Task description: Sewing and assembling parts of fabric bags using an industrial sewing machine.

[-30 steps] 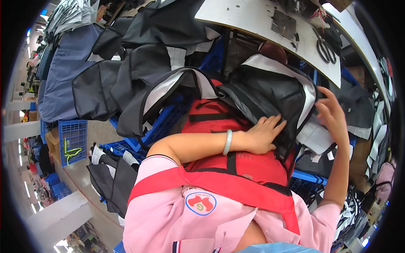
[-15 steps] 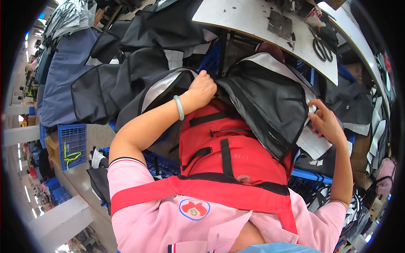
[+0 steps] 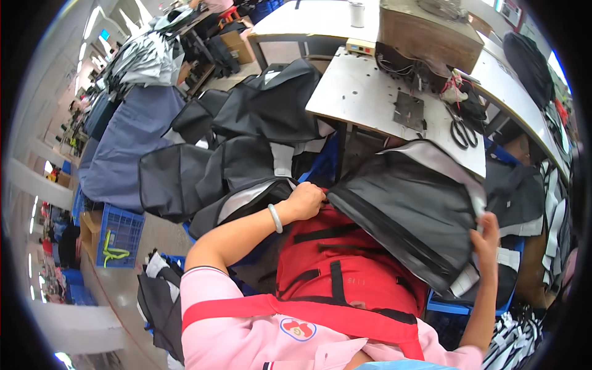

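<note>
A black fabric piece with a zipper strip and pale lining (image 3: pixel 410 203) is stretched across my lap between both hands. My left hand (image 3: pixel 306 201), with a pale bangle at the wrist, is closed on its left corner. On the right, my right hand (image 3: pixel 486 239) grips the outer edge, fingers partly hidden behind the fabric. Below the piece is the red apron (image 3: pixel 333 265) with black straps that I wear. Left of my left hand, another black piece with a pale lining (image 3: pixel 246 198) lies over the pile.
Ahead stands a white worktable (image 3: pixel 351 92) with a sewing machine (image 3: pixel 425 74) and black scissors (image 3: pixel 462 131). Black fabric pieces (image 3: pixel 265 108) are heaped at left, beside blue-grey cloth (image 3: pixel 126 151). A blue crate (image 3: pixel 120 234) stands on the floor. White-and-black strips (image 3: pixel 515 336) lie lower right.
My right hand has moved down the view and now grips the fabric's outer edge, with the piece drawn out flatter. The view has tilted up, showing more of the table.
</note>
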Demonstrator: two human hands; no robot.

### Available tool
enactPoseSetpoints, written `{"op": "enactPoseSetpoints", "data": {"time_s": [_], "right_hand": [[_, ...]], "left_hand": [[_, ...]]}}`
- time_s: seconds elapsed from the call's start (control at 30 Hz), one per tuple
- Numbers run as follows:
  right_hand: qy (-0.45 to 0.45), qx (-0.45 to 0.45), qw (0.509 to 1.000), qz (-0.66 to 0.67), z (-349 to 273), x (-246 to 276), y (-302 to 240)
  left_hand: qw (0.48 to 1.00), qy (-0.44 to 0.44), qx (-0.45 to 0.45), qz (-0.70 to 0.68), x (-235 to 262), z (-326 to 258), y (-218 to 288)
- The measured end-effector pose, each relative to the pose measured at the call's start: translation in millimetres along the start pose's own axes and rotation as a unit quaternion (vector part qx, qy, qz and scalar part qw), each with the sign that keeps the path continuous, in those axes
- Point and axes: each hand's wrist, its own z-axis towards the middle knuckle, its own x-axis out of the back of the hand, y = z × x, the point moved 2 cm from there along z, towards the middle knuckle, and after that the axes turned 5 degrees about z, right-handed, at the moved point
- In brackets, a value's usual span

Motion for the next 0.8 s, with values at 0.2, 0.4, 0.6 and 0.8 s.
{"op": "enactPoseSetpoints", "data": {"time_s": [0.2,0.4,0.6,0.8], "right_hand": [[0.025,-0.224,0.974,-0.029,-87.9,101.9,70.3],[0.049,0.021,0.938,-0.342,-40.0,122.4,-44.7],[-0.177,0.337,0.851,-0.362,-2.2,-35.3,-215.6],[-0.342,0.173,0.898,-0.215,50.3,-33.3,-187.2]], "left_hand": [[0.975,0.001,0.072,-0.21,63.5,-1.8,35.8],[0.937,0.032,-0.124,-0.325,174.6,-4.6,132.0],[0.862,0.03,-0.311,-0.398,224.6,11.7,198.8],[0.88,0.06,-0.2,-0.426,233.0,72.0,157.6]]}}
